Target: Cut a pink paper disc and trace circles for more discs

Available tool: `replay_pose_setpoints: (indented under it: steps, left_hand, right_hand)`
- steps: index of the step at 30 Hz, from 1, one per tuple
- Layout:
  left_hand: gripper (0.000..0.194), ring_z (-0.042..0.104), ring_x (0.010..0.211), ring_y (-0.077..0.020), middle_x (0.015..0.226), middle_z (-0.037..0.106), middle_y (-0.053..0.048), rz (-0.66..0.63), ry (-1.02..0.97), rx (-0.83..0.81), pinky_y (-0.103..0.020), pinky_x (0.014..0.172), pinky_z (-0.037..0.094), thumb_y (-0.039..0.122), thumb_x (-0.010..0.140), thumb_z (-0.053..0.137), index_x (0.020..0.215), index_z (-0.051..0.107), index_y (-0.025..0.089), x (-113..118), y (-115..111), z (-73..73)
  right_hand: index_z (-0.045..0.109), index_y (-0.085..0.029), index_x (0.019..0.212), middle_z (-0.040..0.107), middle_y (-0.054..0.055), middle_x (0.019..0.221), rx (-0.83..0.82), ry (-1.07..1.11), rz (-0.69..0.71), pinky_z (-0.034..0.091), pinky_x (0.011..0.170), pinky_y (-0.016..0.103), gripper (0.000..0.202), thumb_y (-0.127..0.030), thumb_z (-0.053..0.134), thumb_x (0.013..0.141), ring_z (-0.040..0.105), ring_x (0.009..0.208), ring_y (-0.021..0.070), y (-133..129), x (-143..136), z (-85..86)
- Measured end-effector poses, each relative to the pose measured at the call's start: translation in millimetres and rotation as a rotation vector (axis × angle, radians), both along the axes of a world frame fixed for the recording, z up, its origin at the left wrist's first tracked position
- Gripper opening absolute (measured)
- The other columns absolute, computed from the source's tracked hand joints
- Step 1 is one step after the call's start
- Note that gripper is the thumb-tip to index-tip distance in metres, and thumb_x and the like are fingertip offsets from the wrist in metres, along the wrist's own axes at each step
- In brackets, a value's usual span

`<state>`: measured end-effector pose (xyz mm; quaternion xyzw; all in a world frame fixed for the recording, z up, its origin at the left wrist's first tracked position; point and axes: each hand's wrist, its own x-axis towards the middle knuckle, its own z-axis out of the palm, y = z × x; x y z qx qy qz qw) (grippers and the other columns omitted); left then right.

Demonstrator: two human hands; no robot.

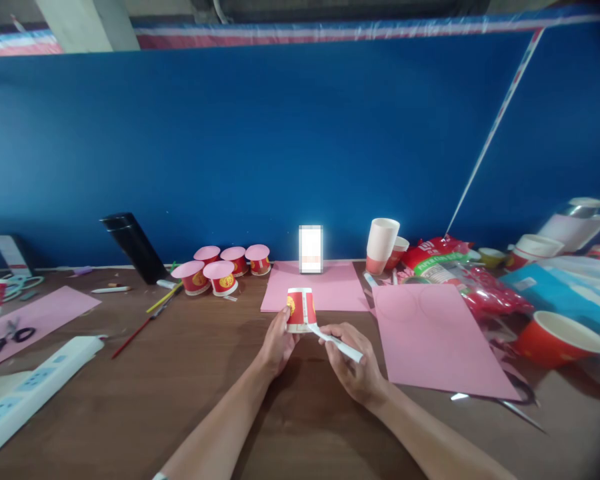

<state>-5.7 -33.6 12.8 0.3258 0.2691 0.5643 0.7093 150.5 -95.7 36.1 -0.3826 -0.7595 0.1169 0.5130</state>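
In the middle of the head view, my left hand (279, 347) is closed around the side of a small red paper cup (300, 311) with a yellow print and a pale vertical strip. My right hand (355, 367) grips a slim white tube (344, 348), pen-like in shape. Its narrow tip meets the cup's lower right edge, or lies just in front of it. Several similar red cups, each topped by a pink paper disc (219, 269), stand together to the left behind my hands. Pink paper sheets (340, 287) lie behind the held cup.
Black scissors (7, 339) rest on pink paper at left, near a white power strip (40, 387) and a black bottle (135, 247). A bright, blurred-out upright rectangle (311, 250) stands ahead. Rightward are stacked white cups (383, 243), another pink sheet (440, 340), red packaging (440, 263) and an orange-red cup (545, 343).
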Motion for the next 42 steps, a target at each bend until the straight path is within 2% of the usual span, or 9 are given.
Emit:
replay_pose_setpoints:
  steps: [6,11,18,25,29,35,42]
  left_hand:
    - [0.025,0.063,0.082,-0.0179,0.088,0.067,-0.005,0.008,-0.012,-0.036,-0.030,0.079,0.046,0.035,0.075,0.061,0.089,0.060,0.015,-2,2,-3.2]
    - [0.024,0.063,0.083,-0.0190,0.089,0.068,-0.006,-0.002,-0.009,-0.044,-0.032,0.081,0.046,0.034,0.076,0.060,0.089,0.060,0.014,-1,0,2.0]
    - [0.016,0.063,0.080,-0.0152,0.089,0.069,-0.004,0.036,-0.052,-0.081,-0.028,0.080,0.047,0.027,0.078,0.057,0.088,0.062,0.015,-1,0,2.4]
    - [0.017,0.063,0.073,-0.0153,0.083,0.069,-0.003,0.046,-0.038,-0.091,-0.030,0.079,0.048,0.030,0.078,0.057,0.085,0.062,0.015,-1,-2,5.4]
    - [0.017,0.063,0.075,-0.0145,0.084,0.068,-0.002,0.057,-0.061,-0.096,-0.029,0.079,0.048,0.029,0.077,0.058,0.087,0.061,0.015,-1,-2,6.2]
    - [0.017,0.063,0.076,-0.0166,0.082,0.068,-0.004,0.042,-0.046,-0.104,-0.031,0.079,0.047,0.030,0.078,0.056,0.085,0.061,0.016,-1,-2,7.2]
    - [0.021,0.064,0.078,-0.0185,0.078,0.068,-0.003,0.041,-0.025,-0.139,-0.033,0.079,0.047,0.036,0.077,0.057,0.082,0.061,0.017,-3,-1,4.4]
  right_hand:
    - [0.056,-0.019,0.095,0.063,0.006,0.082,0.022,-0.018,0.000,0.047,0.069,0.032,0.016,-0.018,0.044,0.085,0.057,0.070,0.0176,0,-1,3.8]
    - [0.057,-0.019,0.094,0.063,0.006,0.081,0.005,0.008,-0.055,0.047,0.069,0.032,0.017,-0.020,0.042,0.086,0.057,0.071,0.0180,0,0,4.6]
    - [0.057,-0.019,0.093,0.063,0.005,0.078,-0.003,-0.014,-0.028,0.047,0.068,0.031,0.015,-0.020,0.043,0.085,0.056,0.067,0.0167,-1,1,3.3]
    - [0.056,-0.019,0.091,0.062,0.004,0.078,-0.017,-0.005,-0.046,0.046,0.068,0.031,0.014,-0.020,0.043,0.086,0.056,0.068,0.0170,-1,0,4.3]
    - [0.057,-0.019,0.090,0.063,0.004,0.076,-0.005,-0.016,-0.021,0.047,0.068,0.031,0.014,-0.020,0.043,0.086,0.056,0.066,0.0165,-2,-1,4.0]
    - [0.058,-0.019,0.090,0.062,0.005,0.077,-0.029,0.003,-0.090,0.048,0.067,0.031,0.015,-0.022,0.043,0.086,0.058,0.068,0.0172,-1,1,3.5]
    - [0.057,-0.019,0.093,0.063,0.004,0.077,0.017,0.057,-0.080,0.050,0.068,0.030,0.015,-0.018,0.045,0.085,0.060,0.070,0.0166,-2,1,4.2]
